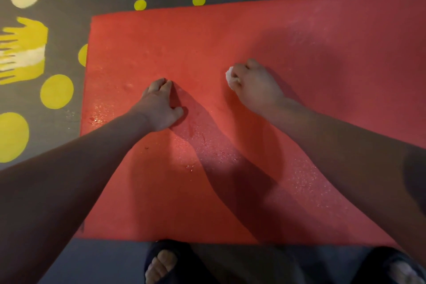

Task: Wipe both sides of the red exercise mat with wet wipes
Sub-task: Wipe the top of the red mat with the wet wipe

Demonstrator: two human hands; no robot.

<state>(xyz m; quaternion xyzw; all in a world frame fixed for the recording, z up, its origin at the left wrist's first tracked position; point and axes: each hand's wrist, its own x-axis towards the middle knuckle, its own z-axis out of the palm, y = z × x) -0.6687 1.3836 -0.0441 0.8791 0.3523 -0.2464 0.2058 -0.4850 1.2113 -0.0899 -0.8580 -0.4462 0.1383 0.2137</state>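
Red exercise mat (pixel 230 37) bears 2 hands: left hand (pixel 161 106) presses it empty, right hand (pixel 255 87) clutches 1 wet wipe (pixel 230 75).

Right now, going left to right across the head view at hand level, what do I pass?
Yellow floor dot → left edge of the red exercise mat → left hand resting on the mat → wadded wet wipe → right hand gripping it → bare mat beyond.

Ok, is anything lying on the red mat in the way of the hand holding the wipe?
Only the left hand, resting on the red mat left of the right hand and its wipe; nothing else visible.
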